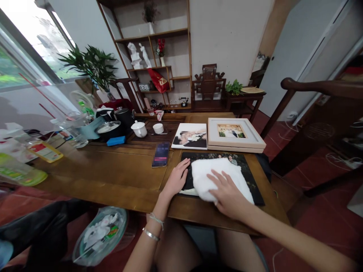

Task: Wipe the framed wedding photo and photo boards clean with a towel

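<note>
A dark photo panel [251, 177] lies flat near the front edge of the wooden table, with a white fluffy cloth [224, 166] spread over much of it. My right hand [225, 190] rests on the cloth, fingers spread and pressing flat. At the panel's left edge lies my left hand [179, 175], fingers stretched out and touching its corner area. The cloth hides the middle of the picture; bits of pale and floral print show around it. Just left of my left hand is a smartphone [160, 155].
Behind the panel lie a photo print [190, 136] and a framed picture [236, 133]. A white teapot [138, 129], a white cup [158, 129] and a blue block [116, 141] stand further left. Bottles [45, 150] crowd the left end. A trash bin [121, 226] sits below.
</note>
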Demonstrator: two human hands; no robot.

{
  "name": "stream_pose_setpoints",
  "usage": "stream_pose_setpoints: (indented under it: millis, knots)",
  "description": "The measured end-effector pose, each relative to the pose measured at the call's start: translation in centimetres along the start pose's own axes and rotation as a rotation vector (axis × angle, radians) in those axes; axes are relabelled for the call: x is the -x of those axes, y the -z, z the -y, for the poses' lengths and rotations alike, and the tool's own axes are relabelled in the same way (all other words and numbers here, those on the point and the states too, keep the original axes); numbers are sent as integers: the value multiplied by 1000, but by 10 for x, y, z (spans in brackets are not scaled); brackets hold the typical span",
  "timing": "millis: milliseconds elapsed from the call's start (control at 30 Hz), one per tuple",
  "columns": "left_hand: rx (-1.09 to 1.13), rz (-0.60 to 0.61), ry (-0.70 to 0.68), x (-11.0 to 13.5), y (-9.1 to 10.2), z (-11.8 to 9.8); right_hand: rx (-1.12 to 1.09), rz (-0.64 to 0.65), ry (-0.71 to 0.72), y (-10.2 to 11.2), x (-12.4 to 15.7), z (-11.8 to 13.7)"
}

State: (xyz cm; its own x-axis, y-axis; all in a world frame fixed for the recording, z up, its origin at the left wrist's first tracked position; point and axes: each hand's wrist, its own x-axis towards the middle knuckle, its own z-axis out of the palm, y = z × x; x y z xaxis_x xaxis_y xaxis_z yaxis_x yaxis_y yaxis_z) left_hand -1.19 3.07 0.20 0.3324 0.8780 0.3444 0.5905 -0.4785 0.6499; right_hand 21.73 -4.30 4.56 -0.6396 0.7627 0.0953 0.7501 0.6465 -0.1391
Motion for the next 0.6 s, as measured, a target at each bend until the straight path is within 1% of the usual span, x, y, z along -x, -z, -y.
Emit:
stream_pose_setpoints:
  millis: [67, 100, 167, 233, 300, 367, 400, 433, 467, 500, 533, 600]
  knots:
    - [-4, 9, 7, 0, 0, 0, -30, 42, 72, -3, 23, 15]
    - [-4, 14, 11, -1, 1, -1, -46, 57, 102, -3, 31, 18]
    - [-2, 18, 18, -1, 1, -2, -67, 56, 110, -2, 36, 11]
    - [0, 15, 16, -1, 2, -3, -55, 8, 46, 3, 29, -13]
    - [4, 7, 4, -1, 2, -4, 3, -55, -55, 9, 18, -46]
    - [9, -3, -8, 0, 2, -4, 72, -86, -150, 13, 8, -77]
    - [11, -7, -13, 0, 2, -4, 101, -89, -188, 14, 5, -87]
    - [12, -10, -14, 0, 2, -4, 125, -87, -218, 14, 5, -93]
    - [12, -11, -15, 0, 2, -3, 144, -85, -238, 13, 7, -92]
    - [11, -10, -14, 0, 1, -3, 157, -81, -243, 11, 11, -86]
    - [9, -10, -14, 0, 1, -3, 164, -76, -234, 7, 17, -74]
    - [3, -5, -12, 0, 0, -2, 150, -64, -184, -1, 33, -42]
